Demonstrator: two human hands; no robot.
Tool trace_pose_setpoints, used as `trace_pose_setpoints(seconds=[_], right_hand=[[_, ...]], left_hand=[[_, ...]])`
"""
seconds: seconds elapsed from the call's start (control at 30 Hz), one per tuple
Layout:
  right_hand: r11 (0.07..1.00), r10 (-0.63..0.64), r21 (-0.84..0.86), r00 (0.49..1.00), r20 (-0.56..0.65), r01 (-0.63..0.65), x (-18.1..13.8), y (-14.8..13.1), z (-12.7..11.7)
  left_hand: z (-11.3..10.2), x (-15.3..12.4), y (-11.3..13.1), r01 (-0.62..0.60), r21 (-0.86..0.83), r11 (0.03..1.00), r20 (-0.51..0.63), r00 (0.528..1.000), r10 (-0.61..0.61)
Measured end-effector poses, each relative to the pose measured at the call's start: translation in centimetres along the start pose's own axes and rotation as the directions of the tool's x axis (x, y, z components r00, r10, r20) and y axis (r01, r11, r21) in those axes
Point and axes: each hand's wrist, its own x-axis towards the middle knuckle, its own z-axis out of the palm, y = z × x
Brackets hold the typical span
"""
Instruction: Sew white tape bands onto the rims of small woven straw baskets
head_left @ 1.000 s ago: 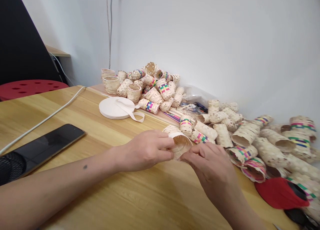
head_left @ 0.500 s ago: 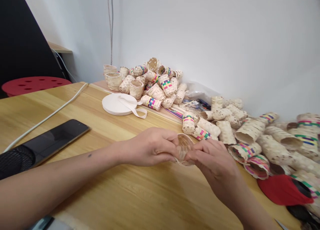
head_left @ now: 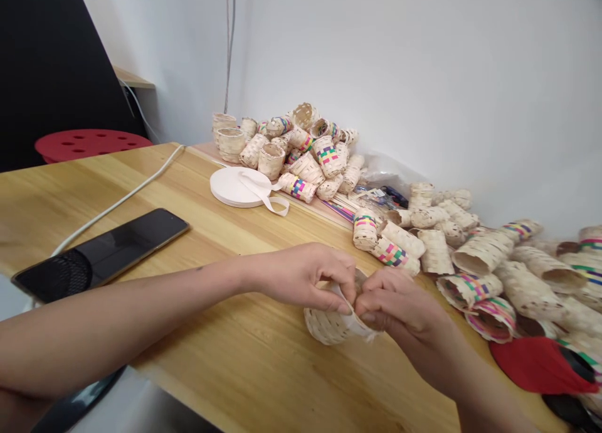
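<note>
A small woven straw basket (head_left: 329,323) lies on the wooden table (head_left: 244,358) between both hands. My left hand (head_left: 303,276) pinches its rim from above with fingers closed. Pressed against those fingers from the right, my right hand (head_left: 404,310) is also closed on the rim. A white band runs round the basket's mouth under the fingertips.
A heap of small woven baskets (head_left: 301,150) sits at the back by the wall, another heap (head_left: 493,263) to the right. A roll of white tape (head_left: 239,186), a black phone (head_left: 108,245), a white cable (head_left: 117,201), a red stool (head_left: 89,143) and a red object (head_left: 531,364) are around.
The basket has turned from mouth-towards-me to lying lower on the table, side showing. Both hands have shifted slightly down and right, fingertips now together on the rim.
</note>
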Motion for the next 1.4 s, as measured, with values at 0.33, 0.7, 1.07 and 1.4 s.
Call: trace_pose_setpoints(seconds=[0.33, 0.7, 1.07, 1.4], right_hand=[[0.994, 0.100, 0.050, 0.991, -0.088, -0.096, -0.4, 0.4, -0.6], [0.988, 0.156, 0.003, 0.977, -0.147, -0.157, -0.5, 1.1, -0.4], [0.967, 0.256, 0.041, 0.957, -0.138, -0.253, -0.3, 0.3, 0.2], [0.841, -0.202, -0.540, 0.907, -0.370, -0.033, 0.6, 1.3, 1.4]], left_hand=[[0.3, 0.0, -0.9, 0.031, -0.109, 0.994, -0.071, 0.997, -0.039], [0.3, 0.0, -1.2, 0.036, -0.088, 0.995, -0.107, 0.993, -0.046], [0.7, 0.0, -0.6, 0.034, -0.007, 0.999, -0.137, 0.990, -0.034], [1.1, 0.3, -1.7, 0.157, -0.013, 0.987, -0.388, 0.909, -0.150]])
